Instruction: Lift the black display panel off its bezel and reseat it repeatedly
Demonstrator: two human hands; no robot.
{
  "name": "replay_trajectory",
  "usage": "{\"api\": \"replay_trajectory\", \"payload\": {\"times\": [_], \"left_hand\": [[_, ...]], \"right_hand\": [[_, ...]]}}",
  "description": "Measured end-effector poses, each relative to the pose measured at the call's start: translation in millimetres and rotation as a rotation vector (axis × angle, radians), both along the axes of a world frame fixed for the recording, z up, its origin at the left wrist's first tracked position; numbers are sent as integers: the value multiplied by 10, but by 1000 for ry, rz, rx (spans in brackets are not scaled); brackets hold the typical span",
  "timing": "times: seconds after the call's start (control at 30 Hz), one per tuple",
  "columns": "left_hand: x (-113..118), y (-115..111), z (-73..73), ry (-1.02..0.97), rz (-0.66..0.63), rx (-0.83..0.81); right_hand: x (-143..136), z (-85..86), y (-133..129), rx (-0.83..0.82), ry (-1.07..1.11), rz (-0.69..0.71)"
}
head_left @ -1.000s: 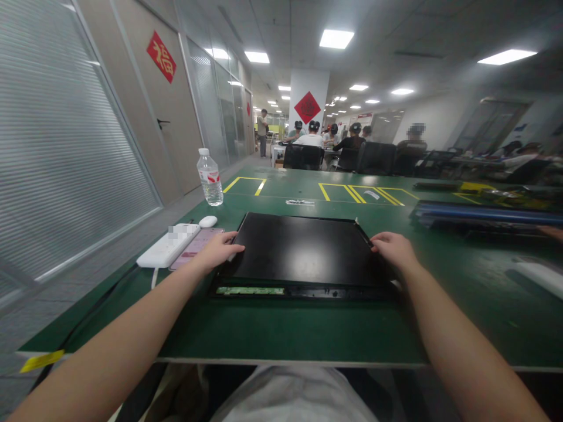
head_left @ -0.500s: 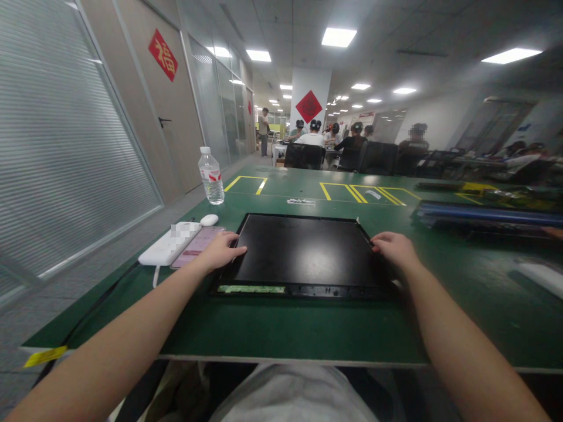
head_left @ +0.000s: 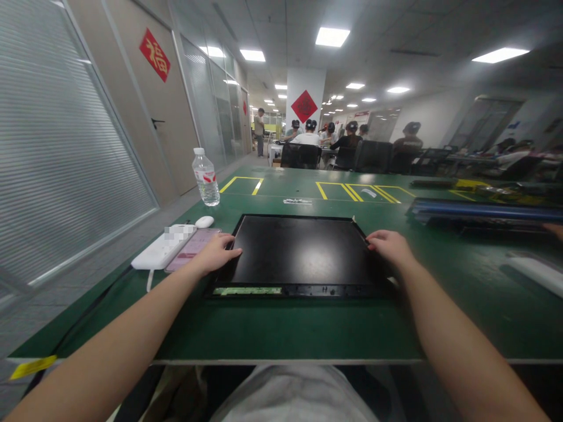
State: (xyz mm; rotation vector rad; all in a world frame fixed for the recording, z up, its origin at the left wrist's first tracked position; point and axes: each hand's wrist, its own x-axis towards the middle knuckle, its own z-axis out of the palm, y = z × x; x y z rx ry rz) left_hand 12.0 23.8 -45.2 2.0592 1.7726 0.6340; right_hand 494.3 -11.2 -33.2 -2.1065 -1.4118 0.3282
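A black flat display panel (head_left: 299, 249) lies face up on the green table (head_left: 290, 331) in front of me. Along its near edge runs a green circuit board strip (head_left: 248, 291) beside a black bezel. My left hand (head_left: 219, 255) grips the panel's left edge, the thumb over the top and the fingers at the side. At the opposite edge, my right hand (head_left: 389, 246) pinches the upper right side between thumb and fingers. The undersides of both grips are hidden.
Left of the panel are a phone (head_left: 190, 251), a white power bank-like block (head_left: 162, 249), a white oval case (head_left: 204, 222) and a water bottle (head_left: 206, 179). A dark blue-edged panel (head_left: 479, 210) and a white bar (head_left: 539, 272) lie to the right. People sit farther back.
The whole view has shifted slightly, so things appear a little further left. Both hands stay on the panel's edges, and the panel has not visibly moved on the table.
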Motion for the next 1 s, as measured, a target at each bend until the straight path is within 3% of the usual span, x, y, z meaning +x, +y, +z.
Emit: {"api": "replay_trajectory", "payload": {"times": [0.23, 0.37, 0.5, 0.63, 0.77, 0.87, 1.0], "left_hand": [[47, -63, 74, 28, -4, 24], [94, -111, 117, 8, -83, 3], [110, -187, 128, 132, -104, 12], [64, -266, 183, 226, -307, 29], [-7, -334, 290, 190, -506, -74], [-42, -357, 337, 162, -577, -91], [-62, -354, 353, 135, -614, -87]], "right_hand": [[8, -4, -2, 33, -17, 30], [28, -9, 4, 21, -10, 33], [39, -19, 8, 2, -15, 33], [26, -29, 0, 13, -35, 39], [9, -13, -16, 13, -38, -7], [-2, -2, -24, 53, -78, -23], [-31, -36, -15, 121, -122, 115]]}}
